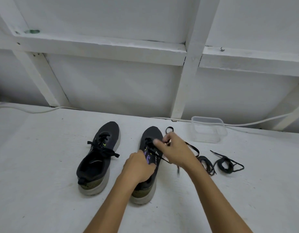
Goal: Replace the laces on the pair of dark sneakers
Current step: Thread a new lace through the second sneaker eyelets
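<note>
Right sneaker [149,158], light, steadied at the collar by left hand [138,167]; black lace [192,147], limp, pinched in right hand [174,148] fingers; best gripped near its tip.

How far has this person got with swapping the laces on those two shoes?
Early, by the look of it. The left sneaker is laced; whether old or new I cannot tell. The left hand steadies the right sneaker while the right hand pinches its lace at the eyelets. Two bundled laces lie unused beside a clear container.
</note>
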`<state>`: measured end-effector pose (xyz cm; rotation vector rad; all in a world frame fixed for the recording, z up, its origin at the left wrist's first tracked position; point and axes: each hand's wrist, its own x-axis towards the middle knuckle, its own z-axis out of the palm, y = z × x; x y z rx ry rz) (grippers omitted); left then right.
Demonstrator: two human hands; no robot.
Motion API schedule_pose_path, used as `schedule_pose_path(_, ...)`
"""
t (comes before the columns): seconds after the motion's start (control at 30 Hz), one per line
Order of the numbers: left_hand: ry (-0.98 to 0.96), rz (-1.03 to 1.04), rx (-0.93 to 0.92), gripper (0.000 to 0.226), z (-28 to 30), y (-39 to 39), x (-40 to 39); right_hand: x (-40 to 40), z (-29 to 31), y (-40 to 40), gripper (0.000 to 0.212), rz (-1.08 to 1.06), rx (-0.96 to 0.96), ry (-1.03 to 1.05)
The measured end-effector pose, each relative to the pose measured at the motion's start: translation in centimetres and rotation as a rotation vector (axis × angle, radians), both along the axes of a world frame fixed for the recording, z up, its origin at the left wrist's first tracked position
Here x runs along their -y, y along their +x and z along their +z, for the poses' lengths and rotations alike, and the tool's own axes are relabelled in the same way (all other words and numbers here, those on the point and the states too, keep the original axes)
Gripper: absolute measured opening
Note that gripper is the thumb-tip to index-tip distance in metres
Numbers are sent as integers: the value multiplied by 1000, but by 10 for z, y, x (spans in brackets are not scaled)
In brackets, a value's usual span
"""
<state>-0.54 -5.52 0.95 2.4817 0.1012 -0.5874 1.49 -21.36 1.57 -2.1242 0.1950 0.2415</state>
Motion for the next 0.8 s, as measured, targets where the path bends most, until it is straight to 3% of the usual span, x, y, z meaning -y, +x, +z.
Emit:
schedule_pose_path(0.1, -1, 2, 3, 39, -1, 0, 0, 0, -9, 3, 11, 193, -7, -224)
schedule_pose_path(0.2, -9, 7, 0, 39, -2, 0, -1, 6, -4, 4, 21, 325, -39, -240)
schedule_pose_path(0.23, -11, 6, 1, 38, -2, 0, -1, 8, 2, 2, 24, 339, -31, -107)
schedule_pose_path(0.33, -24, 3, 3, 38, -3, 1, -2, 17, 23, 1, 24, 268, 59, 605)
schedule_pose_path(0.4, -33, 7, -1, 39, -4, 1, -3, 24, 31, 5, 20, 156, 70, 874)
schedule_pose_path(0.43, -32, 11, -3, 40, -5, 1, -3, 25, 31, 6, 19, 91, 48, 844)
schedule_pose_path(0.53, -28, 20, 5, 43, -6, 1, -3, 22, 20, 1, 20, 21, -53, 353)
schedule_pose_path(0.6, -24, 27, 13, 43, -7, 1, -3, 16, 12, -2, 16, 40, -119, 184)
schedule_pose_path(0.7, -9, 22, 16, 42, -7, 2, -2, 11, 9, -7, 22, 133, -208, 63)
schedule_pose_path(0.8, 4, 12, 17, 40, -7, 3, -2, 10, 18, -10, 24, 196, -95, 147)
